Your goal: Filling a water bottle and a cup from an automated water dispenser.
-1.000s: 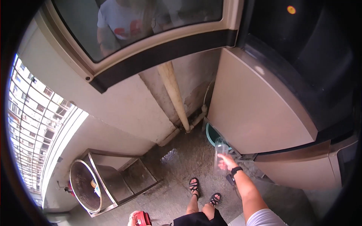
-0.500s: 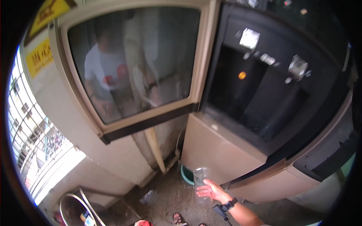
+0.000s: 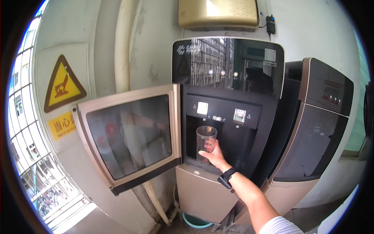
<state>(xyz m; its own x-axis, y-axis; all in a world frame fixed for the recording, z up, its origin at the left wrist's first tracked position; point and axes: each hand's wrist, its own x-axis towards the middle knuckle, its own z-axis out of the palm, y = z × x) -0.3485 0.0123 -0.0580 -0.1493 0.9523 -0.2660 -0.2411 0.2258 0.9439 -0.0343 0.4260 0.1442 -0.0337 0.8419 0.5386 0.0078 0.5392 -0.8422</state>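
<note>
A clear, tall plastic cup (image 3: 206,133) stands upright in my right hand (image 3: 215,155), its fingers wrapped round the lower half. It is held at the dark recess of a water dispenser (image 3: 249,102), below the left one of two spouts with shiny square levers; how deep inside it sits I cannot tell. The left lever (image 3: 202,108) is above the cup's rim, with a gap between them. The right lever (image 3: 239,116) is beyond my hand. No liquid can be made out in the cup. My left hand is out of view.
The dispenser's glass-fronted door (image 3: 128,136) hangs open to the left. A second dispenser (image 3: 311,144) stands at the right. Below is a teal basin (image 3: 196,223). A pipe (image 3: 123,46) and a triangular warning sign (image 3: 62,84) are on the wall, beside a barred window (image 3: 23,105).
My right hand has raised the cup from above the floor to the dispenser's recess. The view has tilted up, and the hand with something red at the lower edge has left it.
</note>
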